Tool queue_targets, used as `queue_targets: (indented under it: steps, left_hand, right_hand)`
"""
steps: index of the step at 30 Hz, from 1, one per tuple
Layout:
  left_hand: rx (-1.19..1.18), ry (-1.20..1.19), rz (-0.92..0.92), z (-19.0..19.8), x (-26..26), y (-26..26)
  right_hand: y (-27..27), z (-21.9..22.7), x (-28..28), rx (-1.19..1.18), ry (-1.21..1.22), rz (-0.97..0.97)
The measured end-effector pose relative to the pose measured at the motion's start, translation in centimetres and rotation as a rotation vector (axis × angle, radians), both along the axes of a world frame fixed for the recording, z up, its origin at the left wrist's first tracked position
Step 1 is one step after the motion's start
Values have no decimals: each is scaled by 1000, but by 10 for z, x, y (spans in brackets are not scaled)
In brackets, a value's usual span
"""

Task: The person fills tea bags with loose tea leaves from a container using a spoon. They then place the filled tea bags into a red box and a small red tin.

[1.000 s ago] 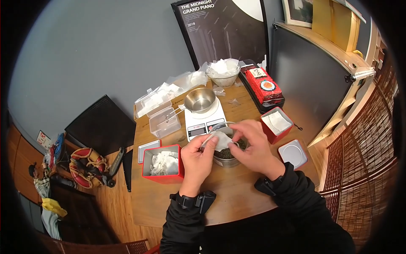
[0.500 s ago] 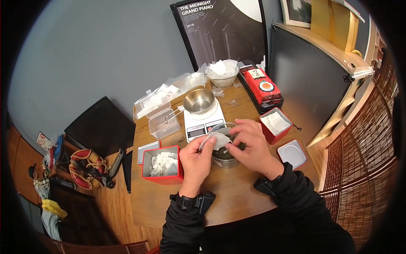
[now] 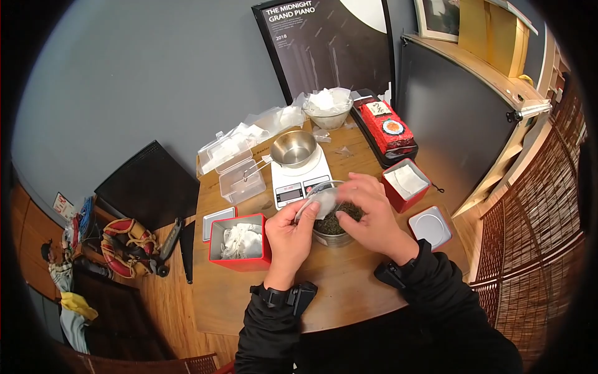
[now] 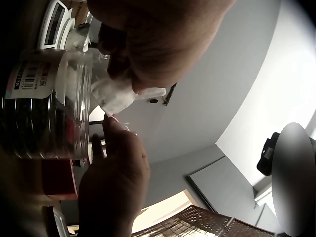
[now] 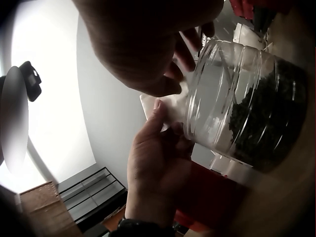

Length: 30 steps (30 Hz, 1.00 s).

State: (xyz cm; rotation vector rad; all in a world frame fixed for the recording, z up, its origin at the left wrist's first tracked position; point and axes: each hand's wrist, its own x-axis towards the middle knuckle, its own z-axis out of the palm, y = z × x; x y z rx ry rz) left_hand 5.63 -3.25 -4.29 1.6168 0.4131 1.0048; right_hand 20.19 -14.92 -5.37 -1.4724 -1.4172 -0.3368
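Observation:
Over the mouth of a clear jar (image 3: 332, 240), my left hand (image 3: 289, 242) pinches a thin white tea bag (image 3: 326, 203) between thumb and fingers. Dark loose leaves (image 3: 335, 224) fill the lower part of that jar, which the right wrist view shows from the side. My right hand (image 3: 378, 217) hovers at the bag's right side, thumb and fingers spread apart, its fingertips blurred. In the left wrist view the right fingertips (image 4: 112, 121) are right at the edge of the bag.
A red tin (image 3: 241, 244) of white bags stands left of the hands, another red tin (image 3: 406, 184) at right. Behind the jar is a scale (image 3: 299, 181) bearing a metal bowl (image 3: 294, 148). Further back are a glass bowl (image 3: 328, 116) and a red package (image 3: 389, 126).
My right fingers have parted from the bag's edge and spread, and the bag looks rounder. My left hand keeps its grip with little movement.

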Motion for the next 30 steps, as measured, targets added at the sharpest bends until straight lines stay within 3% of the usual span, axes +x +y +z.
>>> queue_targets:
  steps: [2, 5, 9, 12, 15, 18, 22, 28, 30]
  left_hand:
    - [5, -4, -4, 0, 0, 0]
    - [29, 5, 5, -2, -1, 1]
    - [106, 34, 4, -7, 0, 6]
    - [234, -13, -27, -8, 2, 6]
    - [405, -56, -40, -5, 4, 4]
    - [543, -40, -40, -4, 3, 2]
    - [662, -4, -65, -3, 6, 0]
    - [676, 16, -32, 1, 6, -5]
    - [653, -14, 33, 1, 6, -4]
  right_hand:
    - [1, 9, -7, 21, 102, -100]
    - [0, 10, -5, 126, 232, -150]
    - [-5, 6, -5, 91, 285, -156]
    - [-4, 4, -9, 155, 393, -52]
    - [-8, 7, -12, 52, 421, -3]
    - [-10, 12, -17, -17, 716, 168]
    - [-5, 0, -14, 17, 910, 276]
    - [-23, 17, 11, 116, 887, 107]
    - [-36, 16, 43, 54, 564, -180]
